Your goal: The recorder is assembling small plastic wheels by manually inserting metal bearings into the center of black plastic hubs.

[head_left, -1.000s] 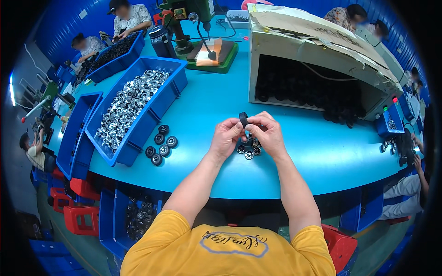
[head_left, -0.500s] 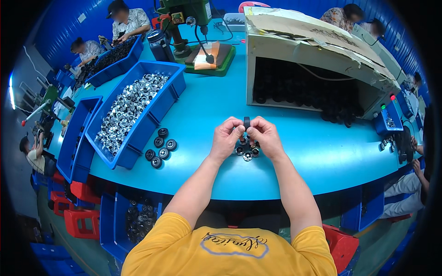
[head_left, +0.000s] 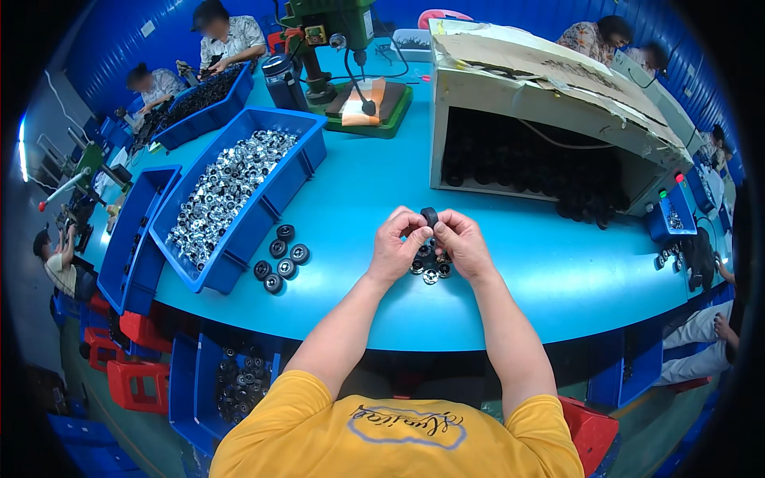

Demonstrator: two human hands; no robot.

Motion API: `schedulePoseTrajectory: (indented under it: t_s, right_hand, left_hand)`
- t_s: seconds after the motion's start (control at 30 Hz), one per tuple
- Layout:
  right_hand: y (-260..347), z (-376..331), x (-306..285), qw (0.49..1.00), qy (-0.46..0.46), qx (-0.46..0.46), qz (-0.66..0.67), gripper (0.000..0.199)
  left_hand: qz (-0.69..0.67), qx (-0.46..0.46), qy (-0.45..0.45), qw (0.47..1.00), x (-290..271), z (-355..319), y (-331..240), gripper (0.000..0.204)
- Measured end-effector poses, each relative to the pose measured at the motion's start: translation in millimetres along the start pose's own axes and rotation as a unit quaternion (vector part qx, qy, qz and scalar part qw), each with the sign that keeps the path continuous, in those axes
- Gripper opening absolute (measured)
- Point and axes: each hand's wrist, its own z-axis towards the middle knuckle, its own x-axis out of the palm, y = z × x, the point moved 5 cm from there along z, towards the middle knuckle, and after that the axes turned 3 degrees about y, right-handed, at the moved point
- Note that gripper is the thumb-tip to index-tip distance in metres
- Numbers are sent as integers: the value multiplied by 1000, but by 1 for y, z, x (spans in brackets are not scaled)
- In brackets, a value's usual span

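Between the fingertips of both hands is a small black tyre (head_left: 429, 216), raised over the blue-green table. My left hand (head_left: 398, 241) pinches its left side, and my right hand (head_left: 462, 242) pinches its right side. Whether a hub sits inside the tyre is hidden by my fingers. Just below my hands several shiny silver wheel hubs (head_left: 431, 276) lie in a loose cluster on the table, partly covered by my fingers. Left of my hands stands a group of several black wheels (head_left: 299, 254) with tyres on.
A blue bin (head_left: 299, 187) heaped with silver hubs stands at the left. A white box (head_left: 510, 191) full of dark tyres sits at the back right, some spilling out. Behind stands a green drill press (head_left: 382, 127). Co-workers sit around the far edges.
The tyre has tilted slightly between my fingers, which keep their pinch on it. The whole scene has shifted a little down and right in view.
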Motion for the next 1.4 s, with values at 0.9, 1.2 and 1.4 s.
schedulePoseTrajectory:
  t_s: [0.9,1.2,1.4]
  right_hand:
    - [31,-12,9,931,-69,-186,-307,14]
    - [54,-13,-70,874,-115,-6,-472,26]
    - [41,-21,-56,823,-13,65,-565,41]
  left_hand:
    - [-180,-96,25,979,4,-4,20,17]
    - [-308,-95,-65,945,-30,5,30,29]
    - [-317,-108,-63,940,-19,7,27,29]
